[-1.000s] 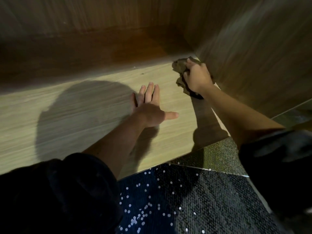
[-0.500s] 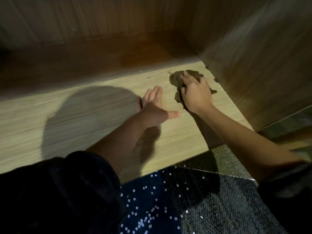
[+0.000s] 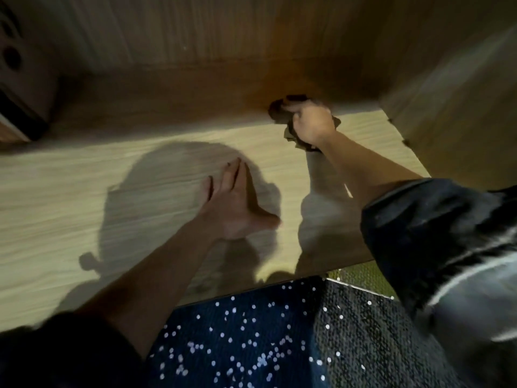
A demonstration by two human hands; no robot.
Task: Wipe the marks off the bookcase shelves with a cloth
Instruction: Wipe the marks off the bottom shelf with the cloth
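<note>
The left hand [image 3: 235, 208] lay flat on the pale wood shelf [image 3: 70, 197], fingers straight and pointing at the back panel [image 3: 195, 37], thumb splayed right. Farther right and deeper in, the right hand [image 3: 310, 124] gripped the cloth [image 3: 291, 134], a crumpled wad on the shelf, long axis unclear. Speckled blue carpet [image 3: 237, 345] lay below.

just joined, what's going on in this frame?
A person is wiping a wooden bookcase shelf. The right hand grips a crumpled brownish cloth and presses it on the shelf toward the back, at the edge of the shadowed part. The left hand lies flat on the shelf with fingers straight, apparently bracing. No marks can be made out in this dim, blurred view, so how much is left to wipe cannot be told.
</note>
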